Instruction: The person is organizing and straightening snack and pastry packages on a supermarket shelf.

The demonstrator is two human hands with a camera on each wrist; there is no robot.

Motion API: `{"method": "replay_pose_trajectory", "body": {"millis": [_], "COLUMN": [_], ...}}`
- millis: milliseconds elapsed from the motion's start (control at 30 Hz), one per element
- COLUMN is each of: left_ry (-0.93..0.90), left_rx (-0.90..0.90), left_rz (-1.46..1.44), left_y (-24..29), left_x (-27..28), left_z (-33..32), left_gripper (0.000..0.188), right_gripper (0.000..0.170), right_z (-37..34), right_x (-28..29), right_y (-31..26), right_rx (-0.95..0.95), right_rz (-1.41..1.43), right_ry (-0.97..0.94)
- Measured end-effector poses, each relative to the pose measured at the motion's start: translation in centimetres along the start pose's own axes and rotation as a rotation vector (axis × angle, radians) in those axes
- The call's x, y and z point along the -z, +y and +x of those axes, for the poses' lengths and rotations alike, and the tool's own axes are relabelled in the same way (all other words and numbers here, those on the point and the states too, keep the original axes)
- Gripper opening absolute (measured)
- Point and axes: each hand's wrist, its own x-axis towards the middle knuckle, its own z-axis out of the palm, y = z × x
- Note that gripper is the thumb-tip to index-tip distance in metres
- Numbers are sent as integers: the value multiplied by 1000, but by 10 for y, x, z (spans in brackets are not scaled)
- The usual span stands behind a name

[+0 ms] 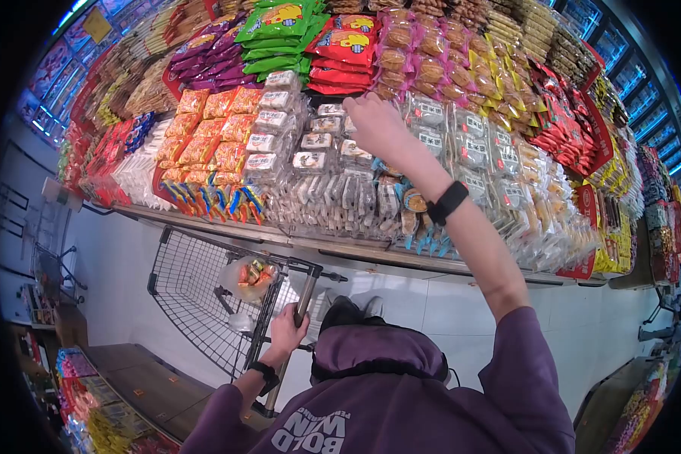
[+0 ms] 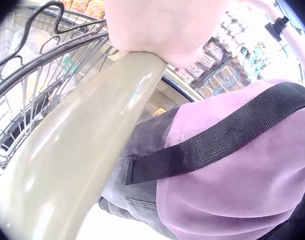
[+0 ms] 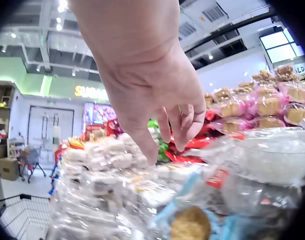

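Observation:
In the head view the right hand (image 1: 377,125) is stretched over rows of small white wrapped packs (image 1: 311,160), near their back edge. The right wrist view shows that hand (image 3: 152,95) with fingers pointing down, loosely bent and apart, above clear-wrapped packs (image 3: 105,182); nothing is seen between the fingers. The left hand (image 1: 286,330) grips the handle of a wire shopping cart (image 1: 197,291). Close up in the left wrist view, the left hand (image 2: 165,30) is round the pale handle bar (image 2: 87,145). A clear bag of colourful wrapped items (image 1: 253,278) lies in the cart.
Green bags (image 1: 281,26), red bags (image 1: 343,47) and orange packs (image 1: 229,125) are piled on the display around the right hand. The display's front edge (image 1: 295,240) runs beside the cart. A low wooden stand (image 1: 140,386) is behind the cart. Pale floor (image 1: 461,306) shows at right.

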Motion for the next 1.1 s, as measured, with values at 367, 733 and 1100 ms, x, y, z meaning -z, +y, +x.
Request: {"method": "replay_pose_trajectory", "body": {"millis": [367, 733, 1100], "left_ry": [62, -44, 334], "left_rx": [-25, 55, -733], "left_rz": [-9, 15, 93], "left_y": [1, 1, 190], "left_x": [-1, -1, 108], "left_z": [-1, 1, 140], "left_gripper": [30, 36, 43], "right_gripper": [39, 23, 36], "right_z": [22, -72, -95], "right_x": [32, -14, -50], "right_y": [47, -12, -23], "right_rx": [-121, -124, 63], "right_rz": [268, 339, -76], "right_ry": [22, -99, 133]}}
